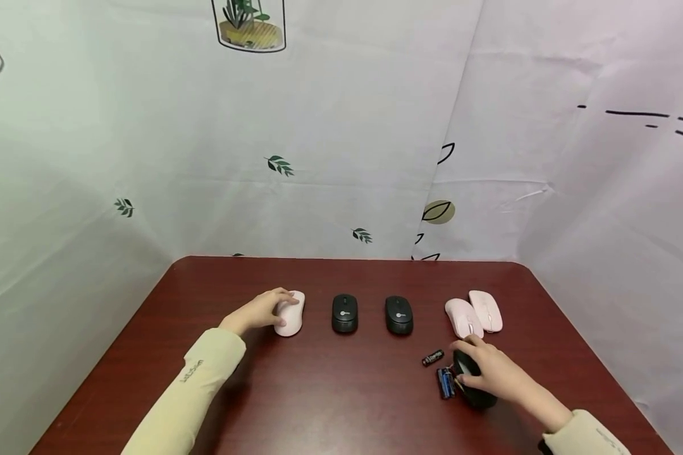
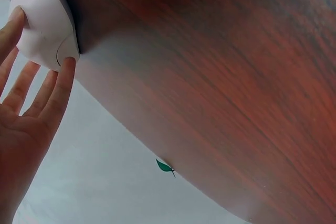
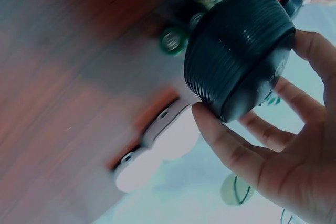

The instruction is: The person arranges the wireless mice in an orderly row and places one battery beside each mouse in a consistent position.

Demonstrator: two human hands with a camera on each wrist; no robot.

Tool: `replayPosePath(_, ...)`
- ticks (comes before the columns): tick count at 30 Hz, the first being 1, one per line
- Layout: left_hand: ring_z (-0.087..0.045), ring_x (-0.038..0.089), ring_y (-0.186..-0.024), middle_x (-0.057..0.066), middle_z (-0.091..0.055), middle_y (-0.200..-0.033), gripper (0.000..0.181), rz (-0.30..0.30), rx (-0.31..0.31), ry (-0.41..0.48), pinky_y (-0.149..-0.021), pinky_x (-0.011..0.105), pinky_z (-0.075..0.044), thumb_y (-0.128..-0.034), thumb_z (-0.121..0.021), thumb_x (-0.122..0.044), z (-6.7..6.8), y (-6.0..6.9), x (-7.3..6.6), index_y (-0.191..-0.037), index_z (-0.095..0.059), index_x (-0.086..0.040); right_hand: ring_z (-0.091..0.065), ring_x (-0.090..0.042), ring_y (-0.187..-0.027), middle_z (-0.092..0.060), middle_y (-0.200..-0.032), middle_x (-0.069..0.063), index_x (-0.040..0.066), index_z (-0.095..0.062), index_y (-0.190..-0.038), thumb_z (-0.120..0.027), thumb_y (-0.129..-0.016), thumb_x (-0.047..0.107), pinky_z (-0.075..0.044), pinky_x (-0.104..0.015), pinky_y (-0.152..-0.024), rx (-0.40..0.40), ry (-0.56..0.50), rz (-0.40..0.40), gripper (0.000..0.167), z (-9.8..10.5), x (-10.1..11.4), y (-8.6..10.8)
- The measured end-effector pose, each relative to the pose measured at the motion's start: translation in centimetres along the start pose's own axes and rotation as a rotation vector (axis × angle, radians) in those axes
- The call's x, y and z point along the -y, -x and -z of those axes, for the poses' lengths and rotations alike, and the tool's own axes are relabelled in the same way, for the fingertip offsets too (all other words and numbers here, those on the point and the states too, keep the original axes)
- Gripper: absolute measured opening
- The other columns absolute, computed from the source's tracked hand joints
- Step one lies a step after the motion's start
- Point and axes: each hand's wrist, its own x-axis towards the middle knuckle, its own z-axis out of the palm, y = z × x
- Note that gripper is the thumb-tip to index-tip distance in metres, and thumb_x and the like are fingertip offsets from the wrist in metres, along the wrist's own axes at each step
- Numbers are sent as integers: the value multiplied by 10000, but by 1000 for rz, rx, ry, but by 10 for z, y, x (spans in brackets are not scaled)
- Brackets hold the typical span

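My left hand (image 1: 262, 309) grips a pale pink computer mouse (image 1: 293, 321) at the left of the table, its thumb on one side and fingers on the other. In the left wrist view the fingertips touch the edges of that mouse (image 2: 44, 17). At the right, my right hand (image 1: 498, 374) holds a black computer mouse (image 1: 479, 397) between thumb and fingers. The right wrist view shows this black mouse (image 3: 236, 51) tilted, with its ribbed side toward the camera. Beside it lie blue batteries (image 1: 446, 383) and a dark battery (image 1: 432, 358).
Two black mice (image 1: 344, 313) (image 1: 399, 315) stand in the middle of the brown table (image 1: 319, 392). Two pale pink mice (image 1: 462, 316) (image 1: 487, 311) lie close together just beyond my right hand. A printed white cloth (image 1: 341, 126) hangs behind the table.
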Motion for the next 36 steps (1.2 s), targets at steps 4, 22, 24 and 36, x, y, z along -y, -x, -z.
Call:
replayPosePath(4,-512,411,-1168,237,-539,-1282,462,2,-5,12,-925,477,-451,-729,-762,-26,1,-4,1,-1171,-636,19,-544,-168,-821,-562,-1029,-43,98,-632,-1064,-764,-701,134,-461,-375,-705,-86,26,65,387,-5,9,-10)
replayPosePath(22,-528,400,-1105,219,-562,-1156,428,-5,32,100,-889,444,-471,-681,-802,-21,7,-12,6,-1086,-672,31,-465,-219,-780,-564,-1074,-84,36,-622,-1132,-728,-764,173,-422,-326,-661,5,-39,-18,407,-30,71,-67)
replayPosePath(24,-533,394,-1095,215,-564,-1143,426,-2,41,110,-879,428,-476,-677,-805,-21,6,-13,7,-1079,-674,30,-474,-227,-782,-561,-1070,-86,34,-618,-1143,-731,-765,182,-426,-326,-650,24,-53,-8,422,-35,75,-72)
replayPosePath(36,-539,410,-1094,214,-574,-1143,394,-9,46,88,-861,432,-496,-672,-808,-17,6,-13,4,-1042,-679,20,-467,-191,-823,-548,-1096,-85,86,-602,-1177,-720,-791,228,-428,-276,-645,78,-128,97,428,-51,117,-99)
